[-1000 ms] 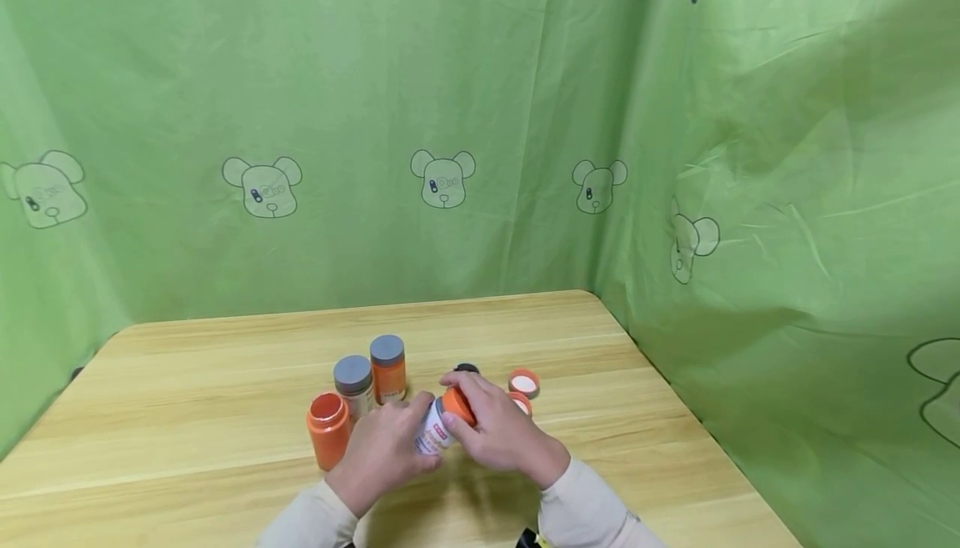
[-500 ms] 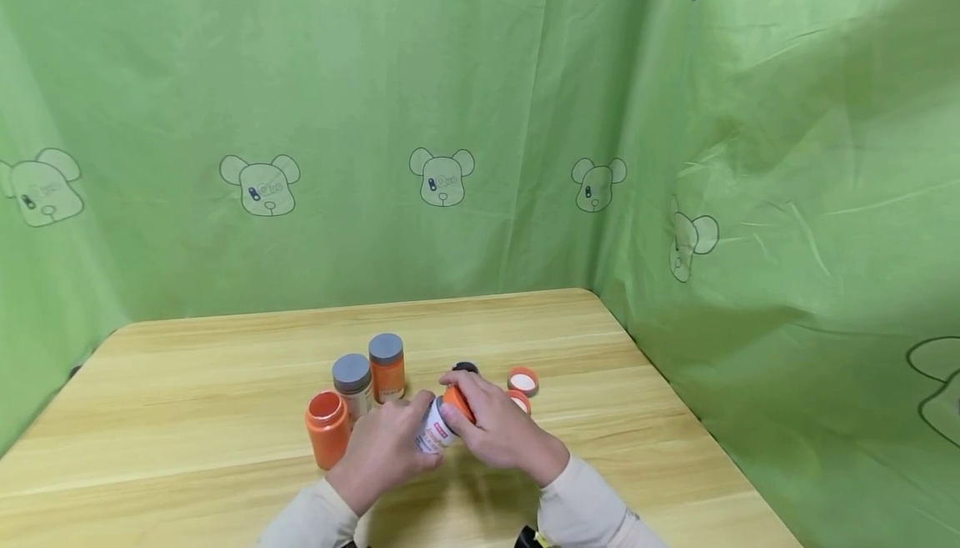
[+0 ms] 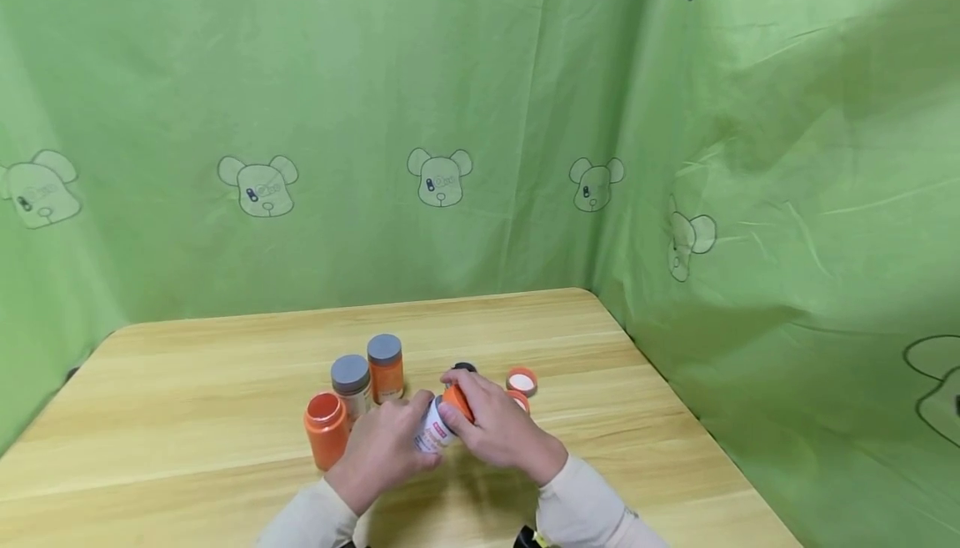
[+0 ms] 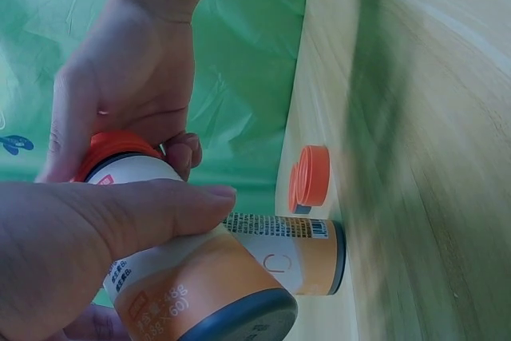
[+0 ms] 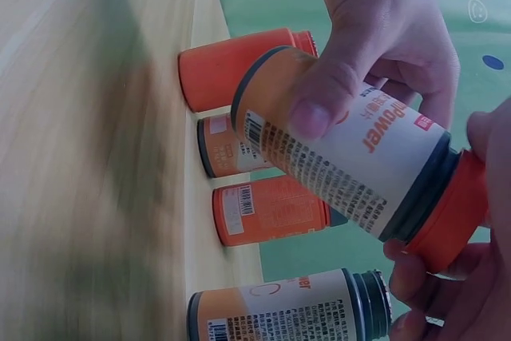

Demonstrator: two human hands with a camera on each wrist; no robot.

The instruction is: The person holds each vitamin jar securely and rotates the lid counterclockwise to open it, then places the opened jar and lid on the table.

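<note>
My left hand (image 3: 384,449) grips the body of a white and orange pill bottle (image 3: 433,429), tilted above the table. My right hand (image 3: 501,429) holds the orange cap (image 3: 456,402) at the bottle's upper end. In the right wrist view, the cap (image 5: 451,212) sits at the bottle's dark neck; how tightly it fits cannot be told. Left of the hands stand an uncapped orange bottle (image 3: 327,441), a grey-capped pale bottle (image 3: 351,375) and a grey-capped orange bottle (image 3: 386,369). Behind my right hand, another bottle (image 3: 465,367) is mostly hidden; the right wrist view shows its bare neck.
Two orange caps lie right of the hands, one cap (image 3: 522,381) with its white inside up and a nearer cap (image 3: 519,400) partly behind my right hand. The wooden table (image 3: 600,348) is bordered by a green curtain (image 3: 337,114) at the back and right.
Both hands keep their hold on the bottle and cap with hardly any visible movement. The whole head view has shifted very slightly.
</note>
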